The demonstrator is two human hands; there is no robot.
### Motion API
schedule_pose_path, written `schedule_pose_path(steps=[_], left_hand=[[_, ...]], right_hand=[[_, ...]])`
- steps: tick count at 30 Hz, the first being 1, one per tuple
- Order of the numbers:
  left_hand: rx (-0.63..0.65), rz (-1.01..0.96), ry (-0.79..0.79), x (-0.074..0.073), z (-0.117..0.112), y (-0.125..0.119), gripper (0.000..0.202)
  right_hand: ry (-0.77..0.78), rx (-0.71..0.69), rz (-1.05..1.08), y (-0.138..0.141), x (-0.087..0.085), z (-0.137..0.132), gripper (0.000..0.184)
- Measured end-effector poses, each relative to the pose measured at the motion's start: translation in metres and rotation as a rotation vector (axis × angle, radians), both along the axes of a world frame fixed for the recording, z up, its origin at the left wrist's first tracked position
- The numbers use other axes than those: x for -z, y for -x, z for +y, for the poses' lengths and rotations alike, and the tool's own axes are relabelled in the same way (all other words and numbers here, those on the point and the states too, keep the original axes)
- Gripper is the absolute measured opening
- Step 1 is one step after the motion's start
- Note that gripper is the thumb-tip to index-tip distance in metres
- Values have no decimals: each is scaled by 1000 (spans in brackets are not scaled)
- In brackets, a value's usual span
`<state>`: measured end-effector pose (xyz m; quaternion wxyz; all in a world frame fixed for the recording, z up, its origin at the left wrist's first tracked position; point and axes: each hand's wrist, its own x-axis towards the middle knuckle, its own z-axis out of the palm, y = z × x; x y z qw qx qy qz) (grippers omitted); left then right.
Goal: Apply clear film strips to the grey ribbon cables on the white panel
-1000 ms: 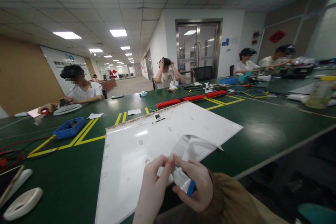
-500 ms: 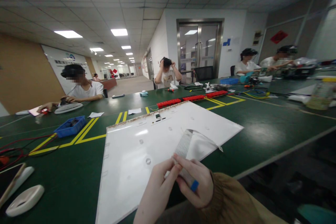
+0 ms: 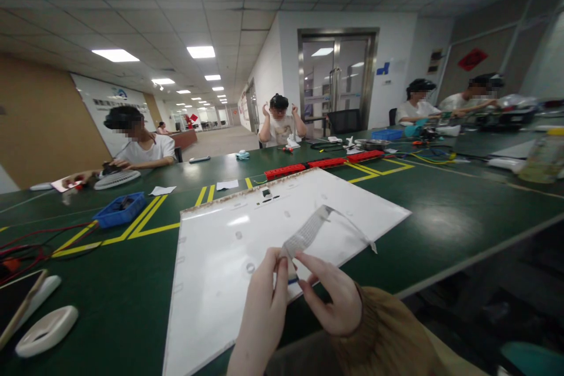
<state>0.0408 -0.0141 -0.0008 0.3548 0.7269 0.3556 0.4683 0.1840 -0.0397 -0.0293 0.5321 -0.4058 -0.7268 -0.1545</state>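
Both my hands meet low in the middle of the view over a large white panel (image 3: pixel 229 247) lying on the green table. A flat ribbon cable (image 3: pixel 308 230) with a blue end rises from my fingers and arcs up and right over the panel. My left hand (image 3: pixel 264 305) pinches the cable's blue-tipped end from the left. My right hand (image 3: pixel 332 299), in a brown sleeve, pinches the same end from the right.
A blue tray (image 3: pixel 118 210) and red wires (image 3: pixel 26 247) lie at the left, with a white device (image 3: pixel 46 329) and a phone (image 3: pixel 15 305) near the left edge. Red power strips (image 3: pixel 321 163) sit beyond the panel. Several people work at the far side. A bottle (image 3: pixel 544 155) stands at right.
The cable's blue end has moved up from my right palm to between the fingertips of both hands, and the ribbon now stretches flatter, up and to the right. The person opposite lowered their arms.
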Motion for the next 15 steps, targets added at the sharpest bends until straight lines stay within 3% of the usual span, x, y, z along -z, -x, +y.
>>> schedule_pose_path(steps=[8, 10, 15], left_hand=[[-98, -72, -8, -2, 4, 4, 22], [-121, -89, -14, -1, 4, 5, 20], [-133, -110, 3, 0, 5, 4, 19]], right_hand=[[28, -13, 13, -1, 5, 1, 41], [19, -80, 24, 0, -6, -5, 36], [-5, -243, 95, 17, -55, -45, 24]])
